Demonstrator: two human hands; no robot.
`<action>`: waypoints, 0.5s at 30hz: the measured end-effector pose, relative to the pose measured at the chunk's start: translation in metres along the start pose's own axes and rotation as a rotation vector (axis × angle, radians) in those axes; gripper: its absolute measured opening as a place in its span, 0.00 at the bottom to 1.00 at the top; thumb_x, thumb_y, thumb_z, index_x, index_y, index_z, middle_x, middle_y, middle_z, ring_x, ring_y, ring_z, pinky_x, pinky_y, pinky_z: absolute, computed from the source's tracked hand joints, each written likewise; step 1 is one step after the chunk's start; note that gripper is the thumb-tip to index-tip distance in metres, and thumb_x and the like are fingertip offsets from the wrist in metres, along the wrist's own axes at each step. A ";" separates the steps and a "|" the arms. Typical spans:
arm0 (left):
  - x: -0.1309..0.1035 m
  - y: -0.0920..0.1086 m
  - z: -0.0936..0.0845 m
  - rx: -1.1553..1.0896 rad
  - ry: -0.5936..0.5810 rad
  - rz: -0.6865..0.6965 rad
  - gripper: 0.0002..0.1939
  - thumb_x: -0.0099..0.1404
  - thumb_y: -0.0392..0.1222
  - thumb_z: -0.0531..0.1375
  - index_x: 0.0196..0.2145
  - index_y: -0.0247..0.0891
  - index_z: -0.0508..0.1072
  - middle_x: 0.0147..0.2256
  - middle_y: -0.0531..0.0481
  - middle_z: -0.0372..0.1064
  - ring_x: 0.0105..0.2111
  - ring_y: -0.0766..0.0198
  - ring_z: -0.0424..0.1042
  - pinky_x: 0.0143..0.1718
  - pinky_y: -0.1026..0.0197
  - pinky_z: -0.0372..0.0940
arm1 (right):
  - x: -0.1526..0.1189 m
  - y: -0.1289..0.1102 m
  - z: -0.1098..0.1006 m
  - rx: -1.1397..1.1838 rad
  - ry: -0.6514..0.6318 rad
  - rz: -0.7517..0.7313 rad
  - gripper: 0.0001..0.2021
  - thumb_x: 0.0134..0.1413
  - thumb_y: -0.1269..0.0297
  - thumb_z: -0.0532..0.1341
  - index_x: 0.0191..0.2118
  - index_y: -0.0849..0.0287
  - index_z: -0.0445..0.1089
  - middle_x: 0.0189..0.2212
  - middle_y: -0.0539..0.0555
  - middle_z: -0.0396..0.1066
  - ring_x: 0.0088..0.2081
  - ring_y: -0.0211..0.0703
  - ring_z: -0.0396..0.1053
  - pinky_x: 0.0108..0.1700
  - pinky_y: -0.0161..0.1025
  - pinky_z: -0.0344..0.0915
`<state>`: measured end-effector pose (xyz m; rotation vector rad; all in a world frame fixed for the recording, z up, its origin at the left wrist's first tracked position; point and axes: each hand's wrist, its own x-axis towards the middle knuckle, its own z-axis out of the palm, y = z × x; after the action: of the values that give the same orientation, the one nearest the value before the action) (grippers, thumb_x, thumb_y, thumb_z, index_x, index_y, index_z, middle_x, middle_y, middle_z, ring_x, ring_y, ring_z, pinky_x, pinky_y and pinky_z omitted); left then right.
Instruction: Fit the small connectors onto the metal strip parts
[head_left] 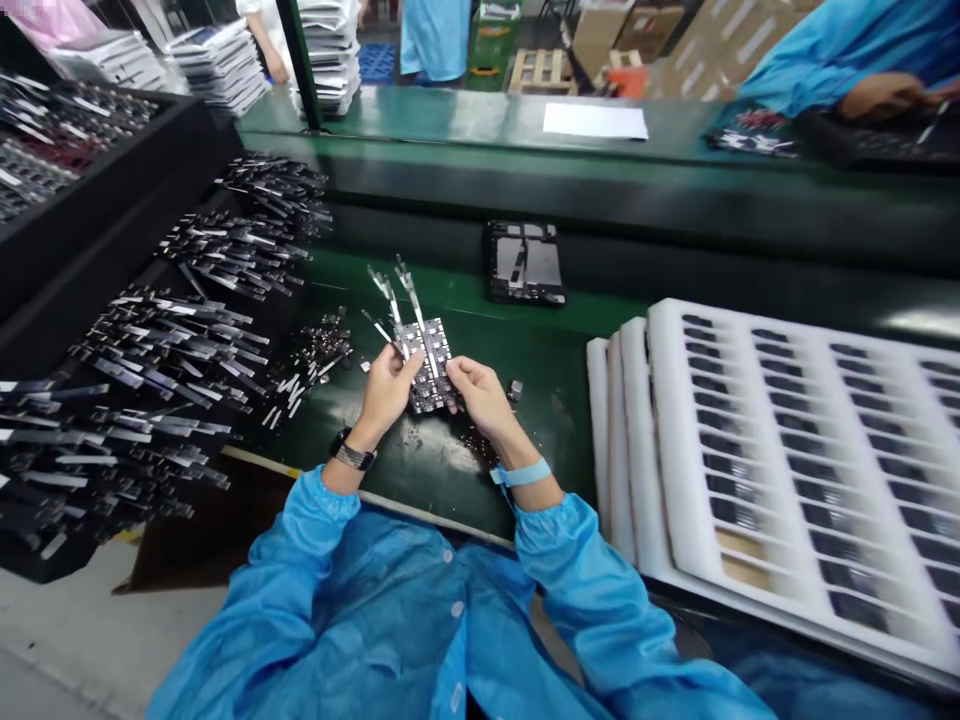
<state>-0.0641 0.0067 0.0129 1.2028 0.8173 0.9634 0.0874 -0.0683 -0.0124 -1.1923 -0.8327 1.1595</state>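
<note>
A panel of small circuit boards is held tilted above the green bench, with thin flex strips sticking out past its far edge. My left hand is closed on the panel's left side, the thumb lying on its face. At the right edge, my right hand pinches the same panel between thumb and fingers. Beside my left hand lies a heap of small dark bits and light strips. A small square piece rests just right of my right hand, and dark crumbs are scattered below it.
Black racks packed with flex strips line the left. White foam trays with slotted dark parts stand at the right. A black tray sits at the bench's back. Across the ledge, a co-worker's hand is over another dark tray.
</note>
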 end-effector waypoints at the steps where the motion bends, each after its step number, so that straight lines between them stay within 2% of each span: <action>1: -0.002 -0.004 0.002 -0.005 0.001 -0.023 0.26 0.61 0.61 0.74 0.41 0.38 0.73 0.30 0.52 0.78 0.25 0.66 0.75 0.28 0.65 0.69 | 0.001 0.003 0.003 0.006 0.032 -0.004 0.29 0.54 0.31 0.70 0.32 0.55 0.71 0.19 0.45 0.65 0.17 0.34 0.57 0.18 0.34 0.51; 4: -0.012 -0.016 0.008 -0.004 -0.001 -0.104 0.28 0.62 0.63 0.72 0.41 0.40 0.68 0.23 0.57 0.72 0.16 0.69 0.67 0.17 0.67 0.59 | 0.002 0.009 0.011 0.059 0.109 0.002 0.29 0.53 0.31 0.70 0.32 0.55 0.70 0.19 0.43 0.62 0.17 0.33 0.52 0.17 0.33 0.48; 6: -0.017 -0.021 0.013 -0.015 0.020 -0.105 0.28 0.63 0.64 0.71 0.41 0.40 0.67 0.22 0.59 0.70 0.13 0.70 0.63 0.13 0.68 0.53 | 0.002 0.012 0.017 0.123 0.136 0.014 0.29 0.52 0.32 0.71 0.31 0.55 0.68 0.19 0.43 0.60 0.18 0.32 0.52 0.17 0.33 0.48; 10: -0.018 -0.024 0.014 -0.043 0.037 -0.074 0.28 0.63 0.64 0.71 0.40 0.40 0.66 0.21 0.61 0.67 0.12 0.72 0.61 0.12 0.68 0.51 | -0.001 0.013 0.027 0.263 0.162 0.042 0.28 0.50 0.35 0.74 0.30 0.55 0.67 0.20 0.43 0.61 0.19 0.32 0.53 0.19 0.31 0.53; 15: -0.021 -0.023 0.003 -0.020 -0.010 -0.102 0.27 0.65 0.65 0.69 0.41 0.40 0.65 0.20 0.61 0.67 0.12 0.73 0.60 0.12 0.69 0.51 | -0.005 0.018 0.038 0.357 0.153 0.084 0.27 0.51 0.36 0.74 0.33 0.56 0.69 0.21 0.44 0.64 0.19 0.33 0.56 0.18 0.31 0.55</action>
<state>-0.0659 -0.0158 -0.0090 1.1366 0.8510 0.8796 0.0459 -0.0634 -0.0212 -1.0108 -0.4402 1.2094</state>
